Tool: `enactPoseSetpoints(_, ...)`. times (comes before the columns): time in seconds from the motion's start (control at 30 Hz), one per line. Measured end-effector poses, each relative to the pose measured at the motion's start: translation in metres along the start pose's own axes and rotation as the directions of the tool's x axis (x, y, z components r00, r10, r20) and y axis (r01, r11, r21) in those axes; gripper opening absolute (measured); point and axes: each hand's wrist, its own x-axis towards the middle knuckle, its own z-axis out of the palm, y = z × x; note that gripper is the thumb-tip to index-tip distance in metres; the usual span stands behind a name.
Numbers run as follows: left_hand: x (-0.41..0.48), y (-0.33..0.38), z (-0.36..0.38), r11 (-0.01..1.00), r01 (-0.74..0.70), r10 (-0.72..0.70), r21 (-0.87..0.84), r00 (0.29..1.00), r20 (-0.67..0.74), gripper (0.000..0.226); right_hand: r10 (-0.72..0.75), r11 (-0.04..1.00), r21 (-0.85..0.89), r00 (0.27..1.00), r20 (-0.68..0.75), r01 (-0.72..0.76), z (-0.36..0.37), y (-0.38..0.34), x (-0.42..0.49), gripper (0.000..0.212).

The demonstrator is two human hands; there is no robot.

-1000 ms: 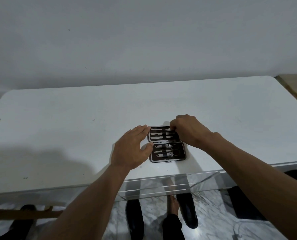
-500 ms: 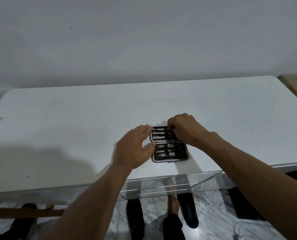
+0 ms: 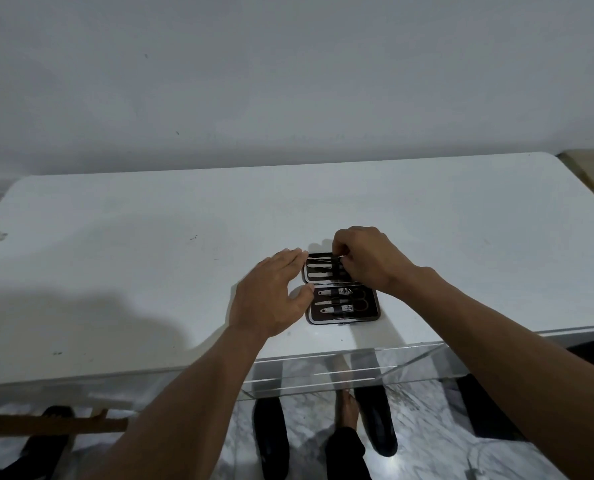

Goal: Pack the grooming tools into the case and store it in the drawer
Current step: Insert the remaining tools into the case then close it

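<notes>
A small dark grooming case (image 3: 344,317) lies open flat on the white table (image 3: 150,258), near its front edge. Several metal tools sit strapped in both halves. My right hand (image 3: 365,258) hovers over the far half, fingers pinched on a thin metal tool (image 3: 323,260) at the elastic strap. My left hand (image 3: 271,296) rests at the case's left edge, fingers spread, thumb touching the hinge side. A clear acrylic drawer (image 3: 340,375) stands pulled out below the table's front edge.
A plain wall rises behind the table. Through the clear drawer I see a marble floor, dark slippers (image 3: 271,441) and a bare foot (image 3: 347,410). A wooden piece (image 3: 46,424) sticks out at the lower left.
My right hand's fingers have shifted slightly along the far half of the case, working at the strap. The left hand stays at the case's left edge.
</notes>
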Motion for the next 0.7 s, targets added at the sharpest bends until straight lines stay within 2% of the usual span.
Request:
enactPoseSetpoints(0.23,0.000,0.001,-0.002,1.000,-0.002,0.002,-0.003,1.000,-0.006,0.055,0.034,0.999,-0.013,0.998,-0.049,-0.035,-0.002,0.007,-0.008,0.025)
enactPoseSetpoints(0.4,0.000,0.001,-0.001,1.000,-0.007,0.007,0.000,1.000,0.003,0.056,0.139,0.990,0.023,0.988,-0.066,-0.138,-0.002,0.015,-0.021,0.024)
enactPoseSetpoints(0.6,0.000,0.004,-0.001,1.000,0.008,-0.008,0.002,1.000,0.005,0.057,0.239,0.966,0.097,0.971,0.020,-0.240,-0.001,0.018,-0.039,0.022)
enactPoseSetpoints(0.7,-0.001,0.002,0.001,0.999,0.033,-0.032,-0.014,0.999,0.021,0.058,0.261,0.954,0.139,0.964,0.055,-0.266,-0.001,0.016,-0.044,0.012)
